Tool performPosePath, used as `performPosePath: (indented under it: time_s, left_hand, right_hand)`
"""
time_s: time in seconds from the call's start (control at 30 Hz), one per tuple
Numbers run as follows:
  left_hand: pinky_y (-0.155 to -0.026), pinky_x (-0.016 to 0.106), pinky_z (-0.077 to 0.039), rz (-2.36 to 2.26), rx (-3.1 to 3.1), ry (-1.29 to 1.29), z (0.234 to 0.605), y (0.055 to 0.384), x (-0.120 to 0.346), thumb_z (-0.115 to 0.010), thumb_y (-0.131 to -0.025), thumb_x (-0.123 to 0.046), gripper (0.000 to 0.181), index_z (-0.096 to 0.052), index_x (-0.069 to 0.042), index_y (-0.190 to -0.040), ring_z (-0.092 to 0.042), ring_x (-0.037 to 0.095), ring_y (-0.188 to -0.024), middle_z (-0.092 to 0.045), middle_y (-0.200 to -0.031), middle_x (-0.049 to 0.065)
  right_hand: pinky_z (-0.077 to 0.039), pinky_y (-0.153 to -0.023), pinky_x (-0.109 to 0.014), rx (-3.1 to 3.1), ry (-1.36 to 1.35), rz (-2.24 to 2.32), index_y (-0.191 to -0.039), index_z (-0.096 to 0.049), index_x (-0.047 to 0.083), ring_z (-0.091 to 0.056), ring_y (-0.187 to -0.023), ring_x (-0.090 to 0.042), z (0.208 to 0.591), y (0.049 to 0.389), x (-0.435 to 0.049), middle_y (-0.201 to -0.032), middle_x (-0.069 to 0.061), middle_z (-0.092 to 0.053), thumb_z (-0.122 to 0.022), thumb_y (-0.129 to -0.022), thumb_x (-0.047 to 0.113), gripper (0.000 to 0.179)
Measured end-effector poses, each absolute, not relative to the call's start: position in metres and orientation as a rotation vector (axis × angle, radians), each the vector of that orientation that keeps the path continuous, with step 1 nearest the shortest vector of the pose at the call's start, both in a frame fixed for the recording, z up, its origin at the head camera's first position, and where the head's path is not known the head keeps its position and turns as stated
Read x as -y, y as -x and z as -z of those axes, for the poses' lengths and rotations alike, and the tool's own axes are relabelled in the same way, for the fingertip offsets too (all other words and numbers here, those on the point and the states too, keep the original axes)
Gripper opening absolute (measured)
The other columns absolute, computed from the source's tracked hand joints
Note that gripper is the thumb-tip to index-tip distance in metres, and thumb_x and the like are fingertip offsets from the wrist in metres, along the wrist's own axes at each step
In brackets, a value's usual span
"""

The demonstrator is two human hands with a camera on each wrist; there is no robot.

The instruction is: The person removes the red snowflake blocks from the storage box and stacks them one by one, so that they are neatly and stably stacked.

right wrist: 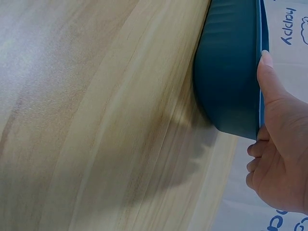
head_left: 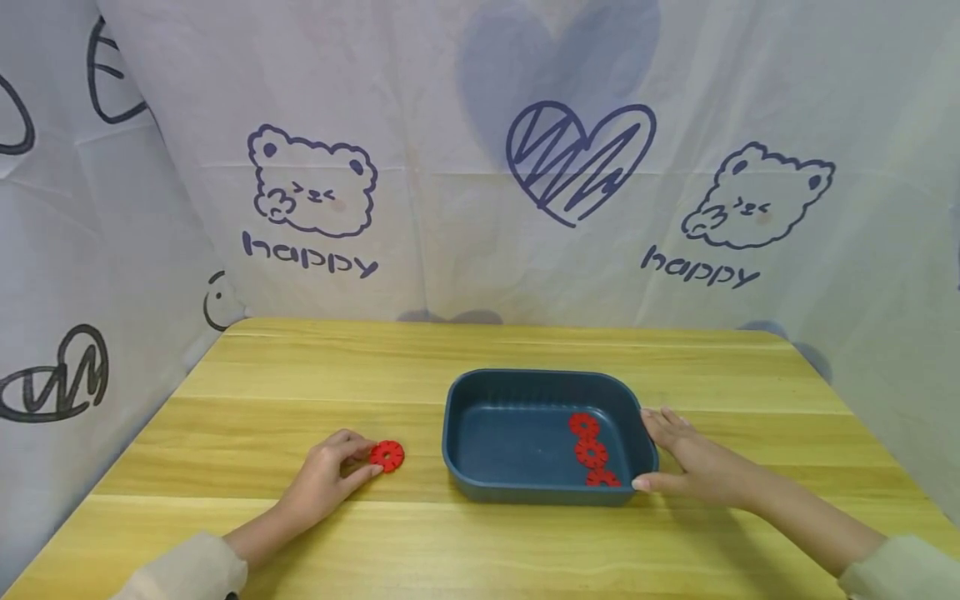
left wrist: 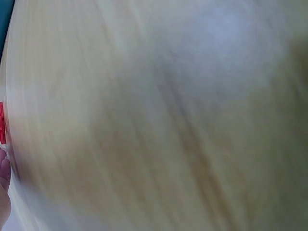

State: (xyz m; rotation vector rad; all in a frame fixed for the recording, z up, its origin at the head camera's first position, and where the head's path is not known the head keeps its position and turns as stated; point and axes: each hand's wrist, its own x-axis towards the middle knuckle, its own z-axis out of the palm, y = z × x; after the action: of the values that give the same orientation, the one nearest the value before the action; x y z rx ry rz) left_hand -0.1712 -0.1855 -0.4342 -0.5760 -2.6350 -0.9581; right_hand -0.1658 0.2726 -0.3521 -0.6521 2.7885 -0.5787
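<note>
At the left of the table, my left hand (head_left: 324,477) pinches the edge of a red notched plastic disc (head_left: 397,451) between thumb and fingers. The disc has a round hole in its middle. In the left wrist view only a sliver of the hand (left wrist: 4,187) and the red disc (left wrist: 2,126) show at the left edge. My right hand (head_left: 701,467) holds the right end of a dark blue plastic bin (head_left: 540,496). Its thumb lies on the rim by the near corner, and curled fingers touch the outer side (right wrist: 284,149). Three red discs (head_left: 580,454) lie inside the bin.
Everything stands on a light wood-grain table (head_left: 300,358). The bin sits right of the table's middle, a short way from the left hand. A white cloth (head_left: 450,233) with bear and heart drawings hangs behind the table and along its sides.
</note>
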Motion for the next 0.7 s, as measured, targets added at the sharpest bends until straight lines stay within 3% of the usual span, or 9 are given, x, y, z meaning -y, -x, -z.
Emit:
performPosePath:
  time_s: [0.7]
  left_hand:
    - [-0.067, 0.022, -0.053, 0.983, 2.629, 0.587, 0.4330, 0.1717, 0.1895, -0.074, -0.076, -0.008, 0.026, -0.067, 0.007, -0.097, -0.062, 0.015, -0.078, -0.064, -0.090, 0.007]
  right_hand:
    - [-0.023, -0.099, -0.069, -2.792, 0.652, 0.577, -0.141, -0.023, -0.013, -0.012, -0.133, -0.056, 0.3510, 0.1662, -0.2714, -0.147, -0.033, -0.019, -0.062, -0.079, 0.054, 0.099]
